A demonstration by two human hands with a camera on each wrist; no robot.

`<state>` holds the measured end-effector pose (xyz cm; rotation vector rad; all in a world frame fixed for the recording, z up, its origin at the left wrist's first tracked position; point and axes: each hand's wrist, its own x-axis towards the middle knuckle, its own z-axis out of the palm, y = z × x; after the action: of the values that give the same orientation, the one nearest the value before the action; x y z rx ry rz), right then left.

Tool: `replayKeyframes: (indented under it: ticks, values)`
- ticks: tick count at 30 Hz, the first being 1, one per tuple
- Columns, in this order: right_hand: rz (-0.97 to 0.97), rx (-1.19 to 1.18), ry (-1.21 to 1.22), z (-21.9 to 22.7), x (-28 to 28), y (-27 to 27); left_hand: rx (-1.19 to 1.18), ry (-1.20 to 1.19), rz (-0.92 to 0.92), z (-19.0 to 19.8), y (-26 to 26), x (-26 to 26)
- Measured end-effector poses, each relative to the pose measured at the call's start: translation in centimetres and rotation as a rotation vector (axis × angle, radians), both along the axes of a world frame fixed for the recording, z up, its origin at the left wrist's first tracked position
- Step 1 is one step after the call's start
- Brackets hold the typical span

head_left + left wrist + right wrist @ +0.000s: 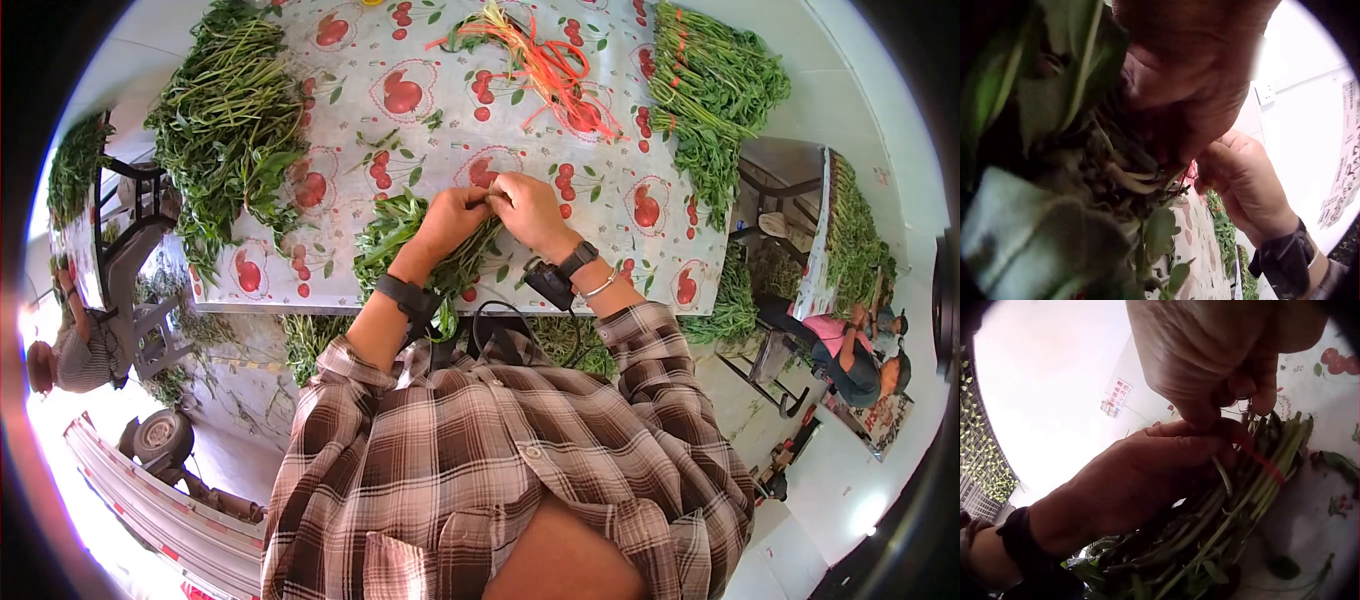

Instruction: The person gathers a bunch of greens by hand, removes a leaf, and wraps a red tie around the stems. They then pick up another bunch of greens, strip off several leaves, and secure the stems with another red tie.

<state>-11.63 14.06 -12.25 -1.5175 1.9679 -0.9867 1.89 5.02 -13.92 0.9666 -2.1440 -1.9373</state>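
A bunch of leafy greens lies at the near part of the table, partly under my left hand. Its stems show in the right wrist view, with a red tie running round them. My left hand grips the tie and stems between thumb and fingers. Right against it, my right hand pinches the tie, fingertips together over the stems. The knuckles hide most of the pinched part. Leaves fill much of the left wrist view.
Large piles of greens lie at the table's left and right, the right one with red ties. Loose red ties lie at the back of the patterned tablecloth. Other people work at tables on both sides.
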Motion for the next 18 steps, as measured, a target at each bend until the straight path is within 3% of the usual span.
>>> replayKeyframes:
  ticks: [9, 12, 18]
  values:
    - [-0.032, -0.008, -0.019, 0.0, 0.4, 0.6, 0.055, 0.065, -0.047, -0.8, -0.4, 0.2]
    - [-0.042, -0.053, 0.007, -0.5, 0.1, 0.3, 0.2, 0.023, -0.12, -0.8, -1.5, 0.0]
    - [-0.076, -0.042, -0.072, -0.8, 0.2, 0.4, 0.185, -0.065, -0.141, -0.6, -1.8, -0.4]
